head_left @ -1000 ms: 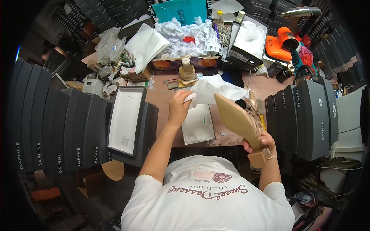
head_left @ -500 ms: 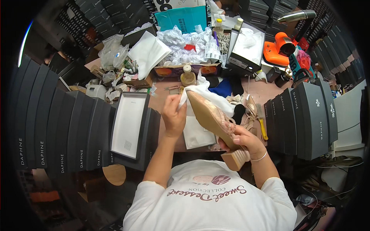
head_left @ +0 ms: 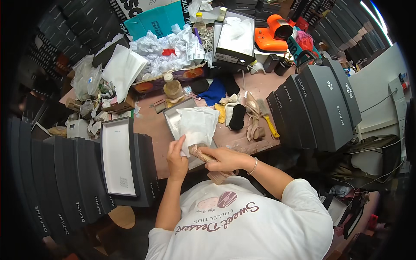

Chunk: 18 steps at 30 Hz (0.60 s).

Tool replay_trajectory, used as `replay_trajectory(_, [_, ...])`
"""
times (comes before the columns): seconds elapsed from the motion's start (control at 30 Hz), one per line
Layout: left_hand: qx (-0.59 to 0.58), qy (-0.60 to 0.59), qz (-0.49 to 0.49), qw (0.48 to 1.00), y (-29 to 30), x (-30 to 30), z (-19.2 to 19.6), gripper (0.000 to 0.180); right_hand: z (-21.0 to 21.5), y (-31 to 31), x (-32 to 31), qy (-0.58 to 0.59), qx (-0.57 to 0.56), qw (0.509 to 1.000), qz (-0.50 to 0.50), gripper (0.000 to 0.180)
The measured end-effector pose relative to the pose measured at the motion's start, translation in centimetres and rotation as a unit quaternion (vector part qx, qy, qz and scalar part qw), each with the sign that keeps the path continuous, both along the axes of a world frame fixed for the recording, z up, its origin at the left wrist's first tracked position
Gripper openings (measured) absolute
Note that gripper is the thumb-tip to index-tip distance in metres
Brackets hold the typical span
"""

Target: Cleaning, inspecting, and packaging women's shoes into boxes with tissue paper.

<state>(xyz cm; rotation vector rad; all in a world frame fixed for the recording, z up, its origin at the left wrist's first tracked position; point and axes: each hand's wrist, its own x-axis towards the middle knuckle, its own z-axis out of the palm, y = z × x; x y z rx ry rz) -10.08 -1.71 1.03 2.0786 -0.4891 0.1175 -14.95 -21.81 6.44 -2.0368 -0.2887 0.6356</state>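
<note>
My right hand (head_left: pixel 225 159) is wrapped round a beige heeled sandal (head_left: pixel 219 176), its block heel toward my body. The front of the sandal is covered by white tissue paper (head_left: pixel 197 123); whether it lies inside or beneath cannot be told. The fingers of my left hand (head_left: pixel 177 160) pinch the near edge of that tissue beside the sandal. Under the tissue is an open, pale-lined shoe box (head_left: pixel 172 118), mostly hidden. Another strappy beige sandal (head_left: pixel 256 130) lies on the table to the right, beside a yellow-handled brush (head_left: pixel 271 126).
Dark shoe boxes (head_left: pixel 290 117) stand stacked at right, with more boxes (head_left: pixel 65 177) at left. An open box part (head_left: pixel 118 151) rests beside those. Behind are a glass bottle (head_left: pixel 173 89), blue cloth (head_left: pixel 212 93), black pad (head_left: pixel 237 117), crumpled tissue (head_left: pixel 162 50) and an orange device (head_left: pixel 271 37).
The sandal has come down from a raised, tilted position, and its front is now covered by tissue. Both hands have lowered toward the box. The whole view has swung to the right.
</note>
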Motion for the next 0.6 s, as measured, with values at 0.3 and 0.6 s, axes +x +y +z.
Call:
replay_trajectory(0.3, [-0.035, 0.053, 0.033, 0.997, 0.4, 2.0, -0.5, 0.027, -3.9, 0.4, 0.9, 0.042, 0.127, 0.986, -0.094, 0.056])
replay_trajectory(0.6, [-0.018, 0.017, -0.038, 0.999, -0.5, 2.6, 3.7, 0.032, -6.0, 0.0, 0.1, 0.400, 0.628, 0.643, -0.178, 0.049])
